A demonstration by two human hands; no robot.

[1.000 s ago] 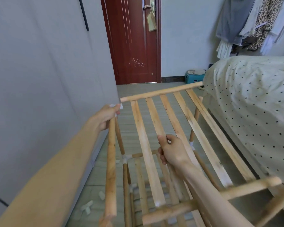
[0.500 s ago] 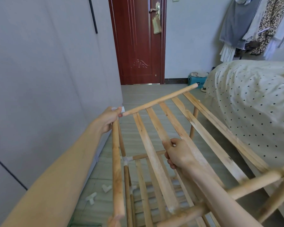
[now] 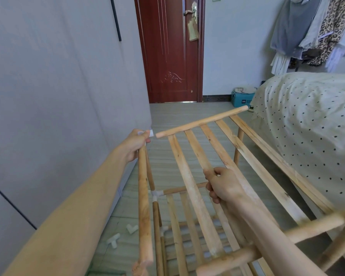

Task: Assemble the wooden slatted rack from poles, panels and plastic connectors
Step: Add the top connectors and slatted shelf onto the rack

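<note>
While both hands (image 3: 134,144) (image 3: 224,185) keep their grip, the panel's far pole (image 3: 201,122) has pulled clear of the connector (image 3: 150,133)

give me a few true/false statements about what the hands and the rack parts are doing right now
1. The left hand grips a white plastic connector on a pole top. True.
2. The panel's far rail is seated in that connector. False: a gap separates its end from it.
3. The right hand holds a slat of the top panel. True.
4. No loose connectors lie on the floor. False: two lie by the wall.
</note>
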